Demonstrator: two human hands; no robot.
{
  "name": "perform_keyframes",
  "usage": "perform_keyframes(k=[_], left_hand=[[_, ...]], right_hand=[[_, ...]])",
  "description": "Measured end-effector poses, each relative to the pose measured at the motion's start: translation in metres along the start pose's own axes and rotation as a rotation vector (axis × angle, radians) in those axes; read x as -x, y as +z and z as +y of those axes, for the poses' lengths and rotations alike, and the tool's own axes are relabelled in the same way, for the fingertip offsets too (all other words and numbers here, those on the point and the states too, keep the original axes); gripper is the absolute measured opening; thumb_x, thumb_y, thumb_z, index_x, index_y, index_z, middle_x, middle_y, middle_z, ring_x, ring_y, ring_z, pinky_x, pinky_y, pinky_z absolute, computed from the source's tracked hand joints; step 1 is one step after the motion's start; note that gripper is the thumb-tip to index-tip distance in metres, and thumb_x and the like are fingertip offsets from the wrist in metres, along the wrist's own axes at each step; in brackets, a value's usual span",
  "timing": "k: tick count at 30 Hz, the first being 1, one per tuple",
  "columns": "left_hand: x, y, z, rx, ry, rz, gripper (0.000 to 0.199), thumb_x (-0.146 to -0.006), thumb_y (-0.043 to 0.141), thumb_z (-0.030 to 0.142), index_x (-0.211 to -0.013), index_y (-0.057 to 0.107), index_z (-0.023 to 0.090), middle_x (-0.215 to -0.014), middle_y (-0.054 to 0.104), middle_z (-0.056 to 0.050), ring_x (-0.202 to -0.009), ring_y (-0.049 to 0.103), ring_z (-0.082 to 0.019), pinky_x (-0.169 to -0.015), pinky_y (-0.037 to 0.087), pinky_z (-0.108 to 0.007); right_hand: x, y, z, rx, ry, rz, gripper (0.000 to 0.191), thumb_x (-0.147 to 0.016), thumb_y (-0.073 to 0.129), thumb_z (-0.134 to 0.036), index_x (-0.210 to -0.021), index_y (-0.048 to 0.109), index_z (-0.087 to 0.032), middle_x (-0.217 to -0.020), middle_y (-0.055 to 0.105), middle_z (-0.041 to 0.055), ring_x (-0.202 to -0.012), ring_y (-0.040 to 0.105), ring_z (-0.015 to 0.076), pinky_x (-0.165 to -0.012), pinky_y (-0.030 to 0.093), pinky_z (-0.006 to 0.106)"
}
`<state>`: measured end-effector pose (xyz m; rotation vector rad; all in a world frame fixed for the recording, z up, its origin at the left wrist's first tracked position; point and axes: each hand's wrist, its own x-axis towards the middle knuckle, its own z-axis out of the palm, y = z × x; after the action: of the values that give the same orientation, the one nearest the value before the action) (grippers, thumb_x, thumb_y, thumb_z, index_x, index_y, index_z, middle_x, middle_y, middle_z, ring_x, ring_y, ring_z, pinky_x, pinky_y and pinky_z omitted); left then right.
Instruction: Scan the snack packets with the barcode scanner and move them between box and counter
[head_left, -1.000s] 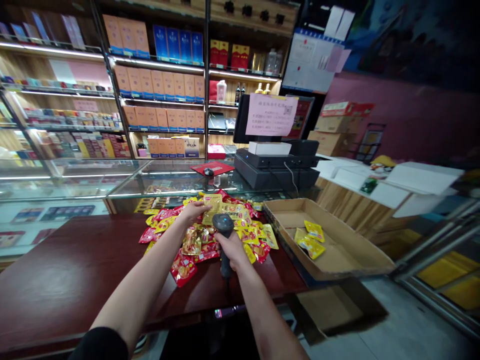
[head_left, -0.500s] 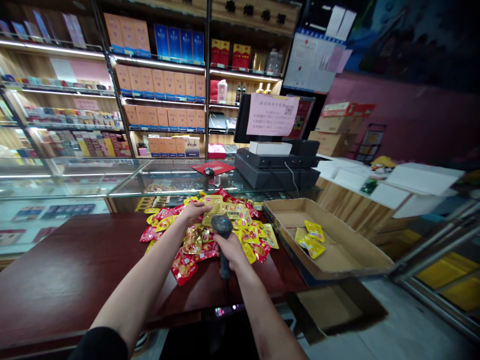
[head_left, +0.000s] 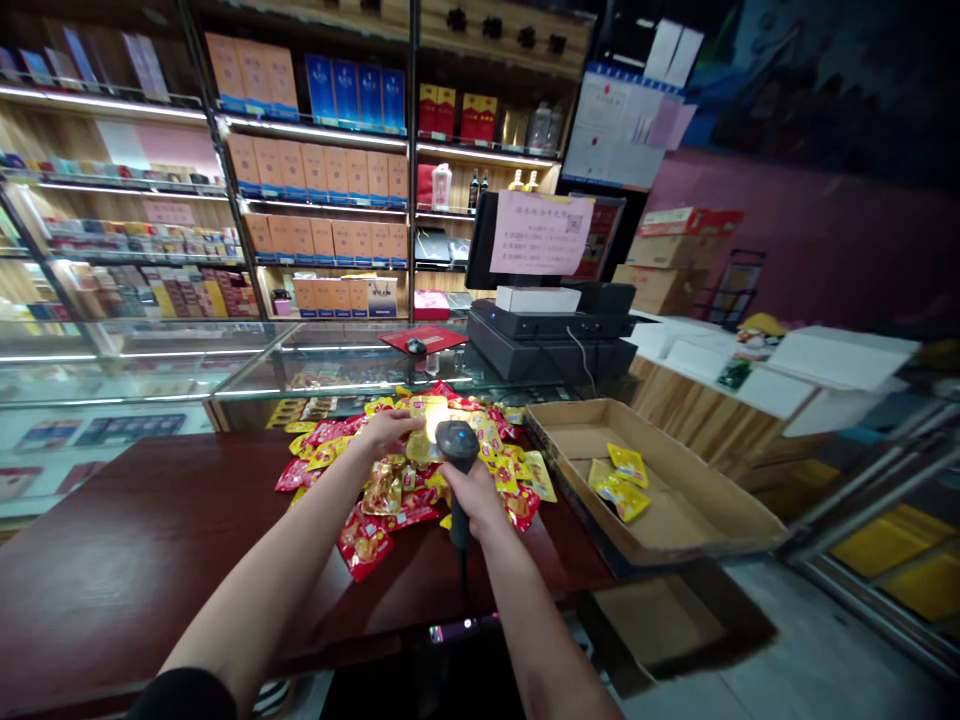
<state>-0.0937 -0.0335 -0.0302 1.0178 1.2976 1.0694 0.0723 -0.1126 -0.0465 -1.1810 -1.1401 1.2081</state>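
On a dark red shop surface (head_left: 135, 520), our left hand (head_left: 386, 433) lies open on a gold snack packet (head_left: 421, 445) atop a heap of packets (head_left: 379, 495), our right hand (head_left: 477, 497) gripping a barcode scanner (head_left: 457, 442).

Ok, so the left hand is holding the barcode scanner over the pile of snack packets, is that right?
No: the head view shows the barcode scanner in the right hand, not the left hand, over the pile of snack packets.

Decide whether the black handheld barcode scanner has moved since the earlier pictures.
Yes: the black handheld barcode scanner shifted right, nearer the brown cardboard tray.
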Motion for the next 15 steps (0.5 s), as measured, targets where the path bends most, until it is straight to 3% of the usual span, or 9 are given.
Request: perform_keyframes(k=[5,8,12,15], left_hand=[[0.009,0.027,0.016,-0.035,-0.028,-0.154,0.046,-0.044,0.087,0.039,-0.078,0.065,0.016,-0.068,0.065,-0.001,-0.053,0.057,-0.011,-0.044,0.043,-0.019],[0.009,0.054,0.029,-0.012,-0.082,-0.253,0.045,-0.049,0.086,0.037,-0.084,0.067,0.017,-0.079,0.068,-0.004,-0.060,0.061,-0.013,-0.048,0.047,-0.021],[0.000,0.101,0.048,0.101,-0.159,-0.421,0.037,-0.062,0.079,0.039,-0.087,0.067,0.016,-0.090,0.068,-0.008,-0.072,0.065,-0.017,-0.062,0.055,-0.028],[-0.012,0.148,0.062,0.128,-0.213,-0.509,0.030,-0.075,0.067,0.042,-0.088,0.066,0.015,-0.090,0.068,-0.009,-0.071,0.065,-0.017,-0.062,0.055,-0.029]], right_hand=[[-0.022,-0.030,-0.024,-0.173,0.094,0.033,0.023,-0.059,0.067,-0.024,-0.081,0.067,-0.017,-0.057,0.060,-0.0038,-0.051,0.052,0.0105,-0.051,0.040,0.022],[-0.031,-0.055,-0.037,-0.280,0.103,0.053,0.028,-0.057,0.069,-0.023,-0.084,0.067,-0.016,-0.064,0.065,-0.0015,-0.056,0.056,0.0115,-0.054,0.043,0.022],[-0.036,-0.099,-0.056,-0.374,0.103,0.129,0.028,-0.057,0.069,-0.022,-0.084,0.065,-0.016,-0.059,0.062,-0.0027,-0.050,0.054,0.0101,-0.051,0.042,0.022],[-0.041,-0.139,-0.070,-0.395,0.072,0.193,0.025,-0.058,0.068,-0.021,-0.082,0.064,-0.015,-0.053,0.059,-0.0036,-0.048,0.054,0.0107,-0.051,0.043,0.022]])
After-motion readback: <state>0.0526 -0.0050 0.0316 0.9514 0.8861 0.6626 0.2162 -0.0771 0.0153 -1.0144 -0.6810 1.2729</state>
